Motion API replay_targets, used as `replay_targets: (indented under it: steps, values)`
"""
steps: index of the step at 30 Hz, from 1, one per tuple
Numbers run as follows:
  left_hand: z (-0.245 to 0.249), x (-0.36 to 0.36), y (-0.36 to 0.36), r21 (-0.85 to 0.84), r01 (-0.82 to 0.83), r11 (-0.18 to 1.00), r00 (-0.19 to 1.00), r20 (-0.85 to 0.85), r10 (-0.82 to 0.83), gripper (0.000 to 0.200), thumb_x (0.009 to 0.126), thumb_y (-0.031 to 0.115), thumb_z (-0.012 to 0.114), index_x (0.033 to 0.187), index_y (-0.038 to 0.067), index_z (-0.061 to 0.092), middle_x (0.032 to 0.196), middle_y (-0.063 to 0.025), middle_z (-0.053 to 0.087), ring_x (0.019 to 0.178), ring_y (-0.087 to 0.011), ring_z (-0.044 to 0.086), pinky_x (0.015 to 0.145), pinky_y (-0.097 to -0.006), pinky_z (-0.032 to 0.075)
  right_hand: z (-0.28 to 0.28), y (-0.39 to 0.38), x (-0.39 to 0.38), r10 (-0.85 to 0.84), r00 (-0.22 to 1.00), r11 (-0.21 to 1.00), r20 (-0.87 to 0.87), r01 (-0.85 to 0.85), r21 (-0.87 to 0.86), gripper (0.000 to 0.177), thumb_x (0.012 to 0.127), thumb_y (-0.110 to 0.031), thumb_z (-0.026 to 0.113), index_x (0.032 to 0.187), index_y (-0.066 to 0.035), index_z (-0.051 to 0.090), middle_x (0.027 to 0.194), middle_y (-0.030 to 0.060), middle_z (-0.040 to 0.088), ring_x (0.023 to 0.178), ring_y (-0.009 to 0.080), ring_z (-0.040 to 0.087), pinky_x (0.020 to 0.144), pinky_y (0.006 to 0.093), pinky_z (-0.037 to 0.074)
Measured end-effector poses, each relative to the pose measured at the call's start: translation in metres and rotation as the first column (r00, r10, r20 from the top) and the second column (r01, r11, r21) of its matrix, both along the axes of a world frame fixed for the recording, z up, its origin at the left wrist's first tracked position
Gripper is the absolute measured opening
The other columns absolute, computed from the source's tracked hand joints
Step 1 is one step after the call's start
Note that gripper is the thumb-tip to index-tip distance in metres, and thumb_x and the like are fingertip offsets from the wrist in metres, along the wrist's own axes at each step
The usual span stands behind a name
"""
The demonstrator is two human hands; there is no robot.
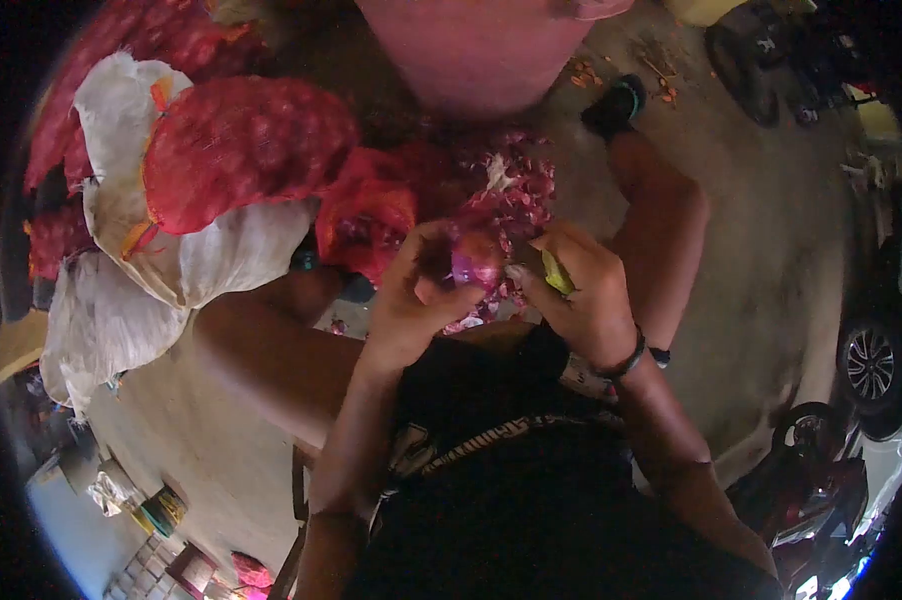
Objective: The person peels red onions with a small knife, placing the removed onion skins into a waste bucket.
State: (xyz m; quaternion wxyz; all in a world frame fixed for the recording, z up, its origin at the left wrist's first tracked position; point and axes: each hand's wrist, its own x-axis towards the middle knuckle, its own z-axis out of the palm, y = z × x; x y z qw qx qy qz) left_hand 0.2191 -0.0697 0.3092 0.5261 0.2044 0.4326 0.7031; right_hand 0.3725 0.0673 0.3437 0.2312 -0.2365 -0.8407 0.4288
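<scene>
Both hands (403, 315) close together, fingers (417, 250) curled inward, forearms (354, 440) stretched forward

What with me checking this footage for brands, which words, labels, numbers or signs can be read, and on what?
No text reads clearly.
White lettering on the dark shirt: too blurred to read.
Pale patch by the wristband: one mark, perhaps "S" or "5", too small to settle.

You hold a shiny purple-red onion (477, 262) in your left hand (418, 295), a yellow-green tool (557, 272) in your right hand (596, 295).
</scene>
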Motion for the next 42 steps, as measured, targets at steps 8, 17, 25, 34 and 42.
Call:
replay_targets:
  steps: [8, 17, 25, 34, 42]
  values:
    - [0.006, -0.008, -0.004, -0.058, 0.188, 0.98, 0.969, -0.152, -0.195, 0.061, 0.079, -0.006, 0.072, 0.134, 0.002, 0.044, 0.126, -0.008, 0.053, 0.118, -0.0165, 0.053, 0.1, -0.0333, 0.047, -0.002, 0.004, -0.002, -0.128, 0.987, 0.646, 0.093, 0.155, -0.748, 0.017, 0.09, -0.013, 0.065, 0.099, 0.001, 0.06, 0.079, 0.0119, 0.06, 0.073, 0.016, 0.057, 0.066, 0.0315, 0.047]
    - [-0.005, -0.005, -0.008, 0.014, 0.192, 0.981, 0.95, 0.247, -0.19, 0.07, 0.077, 0.003, 0.076, 0.138, 0.003, 0.042, 0.14, -0.0129, 0.047, 0.127, -0.0246, 0.05, 0.105, -0.0389, 0.045, -0.031, 0.019, -0.004, -0.196, 0.97, 0.853, 0.147, 0.243, -0.462, 0.018, 0.093, -0.016, 0.062, 0.102, 0.0, 0.06, 0.079, 0.0134, 0.063, 0.071, 0.018, 0.058, 0.067, 0.0327, 0.047]
    - [-0.013, -0.007, -0.014, 0.098, 0.089, 0.991, 0.945, 0.307, -0.115, 0.081, 0.08, -0.004, 0.069, 0.148, 0.006, 0.028, 0.141, -0.0128, 0.046, 0.131, -0.0258, 0.046, 0.109, -0.0427, 0.039, -0.061, 0.024, 0.002, -0.211, 0.971, 0.949, 0.111, 0.231, -0.213, 0.023, 0.092, -0.021, 0.064, 0.102, -0.001, 0.061, 0.082, 0.018, 0.064, 0.072, 0.026, 0.061, 0.068, 0.0361, 0.047]
    - [-0.003, -0.002, 0.004, 0.032, -0.025, 0.999, 0.977, 0.214, 0.017, 0.076, 0.081, -0.012, 0.065, 0.146, 0.006, 0.03, 0.137, -0.0107, 0.048, 0.127, -0.0228, 0.049, 0.107, -0.0389, 0.042, 0.0, 0.02, 0.0, 0.173, 0.952, 0.939, 0.251, -0.082, -0.335, 0.035, 0.086, -0.033, 0.071, 0.092, 0.0, 0.061, 0.073, 0.0154, 0.057, 0.064, 0.0254, 0.052, 0.063, 0.0367, 0.044]
    - [-0.004, 0.003, 0.002, -0.028, -0.021, 0.999, 0.997, 0.07, 0.023, 0.059, 0.082, -0.009, 0.068, 0.134, 0.004, 0.044, 0.126, -0.0077, 0.056, 0.116, -0.0181, 0.057, 0.098, -0.0327, 0.049, -0.005, 0.013, -0.002, 0.198, 0.958, 0.962, 0.209, -0.149, -0.228, 0.023, 0.088, -0.02, 0.066, 0.093, -0.001, 0.056, 0.079, 0.0205, 0.06, 0.076, 0.0412, 0.06, 0.064, 0.0447, 0.046]
